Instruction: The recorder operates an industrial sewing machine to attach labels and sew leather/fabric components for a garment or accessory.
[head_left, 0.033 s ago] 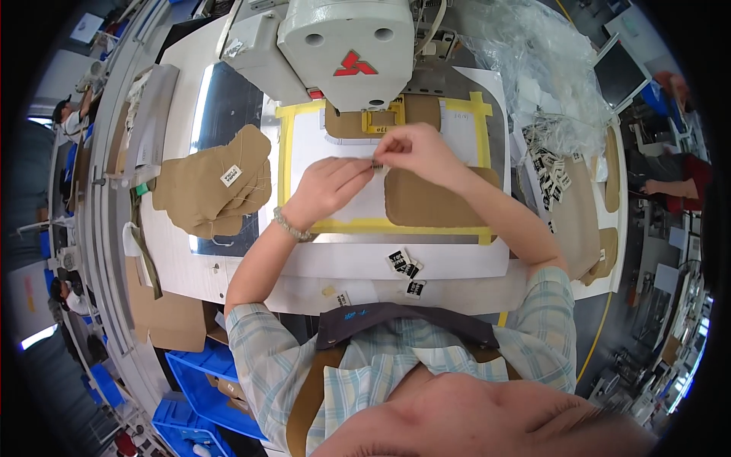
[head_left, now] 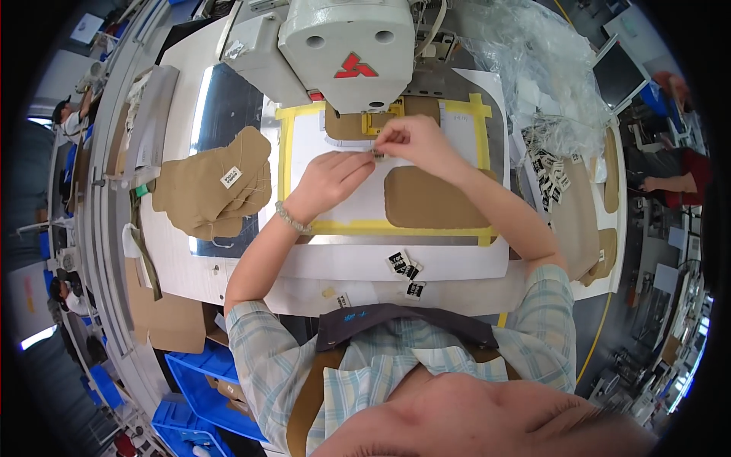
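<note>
My left hand [head_left: 333, 181], fingers together, and my right hand [head_left: 417, 145], thumb and fingers pinched, meet over the white sheet [head_left: 354, 207]. Between their fingertips is a small dark-and-light label [head_left: 378, 154], mostly covered by the fingers. Just beyond them, a yellow rectangular clamp frame [head_left: 371, 124] presses on a brown fabric piece [head_left: 343, 123] under the sewing machine head [head_left: 346, 53]. Another brown fabric piece [head_left: 434, 199] lies flat below my right forearm, which overlaps its right side. Yellow tape [head_left: 286, 152] borders the white sheet.
Stacked brown pieces [head_left: 213, 190] with loose threads lie at left, one label on top. Several loose labels [head_left: 403, 265] lie near the front edge. More labels [head_left: 547, 175] are heaped at right beside crumpled clear plastic [head_left: 533, 61]. Blue bins [head_left: 205, 385] stand below left.
Both hands have shifted slightly away from me, the right one more. A little more of the label shows beneath the fingertips.
</note>
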### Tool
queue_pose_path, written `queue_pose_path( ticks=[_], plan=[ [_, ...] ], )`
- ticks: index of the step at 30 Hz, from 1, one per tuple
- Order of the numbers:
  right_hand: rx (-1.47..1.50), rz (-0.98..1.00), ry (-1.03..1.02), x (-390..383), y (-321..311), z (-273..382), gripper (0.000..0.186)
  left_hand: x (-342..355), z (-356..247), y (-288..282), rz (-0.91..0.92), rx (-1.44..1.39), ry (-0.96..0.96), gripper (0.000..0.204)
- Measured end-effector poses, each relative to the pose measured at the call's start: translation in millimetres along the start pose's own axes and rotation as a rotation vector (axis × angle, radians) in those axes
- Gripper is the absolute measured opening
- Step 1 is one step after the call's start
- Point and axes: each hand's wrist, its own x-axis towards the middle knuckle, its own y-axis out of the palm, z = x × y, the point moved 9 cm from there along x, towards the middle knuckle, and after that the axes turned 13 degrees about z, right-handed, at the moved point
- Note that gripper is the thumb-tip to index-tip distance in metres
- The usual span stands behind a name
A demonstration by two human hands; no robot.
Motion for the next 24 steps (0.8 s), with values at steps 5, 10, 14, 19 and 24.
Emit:
queue_pose_path(
  ticks=[5, 10, 14, 19, 24],
  plan=[
    [-0.412, -0.107, 0.015, 31, -31, -7, 0.013, 12, 31, 37, 0.139, 0.134, -0.094, 0.026],
    [-0.441, -0.183, 0.045, 41, -37, -9, 0.012, 13, 41, 48, 0.194, 0.13, -0.128, 0.034],
    [-0.48, -0.205, 0.025, 47, -39, -16, 0.012, 12, 46, 52, 0.206, 0.158, -0.148, 0.043],
    [-0.514, -0.239, -0.084, 47, -40, -15, 0.01, 16, 47, 53, 0.249, 0.149, -0.197, 0.048],
    [-0.763, -0.16, -0.103, 28, -26, -3, 0.008, 12, 53, 52, 0.266, 0.04, -0.251, 0.054]
  ],
)
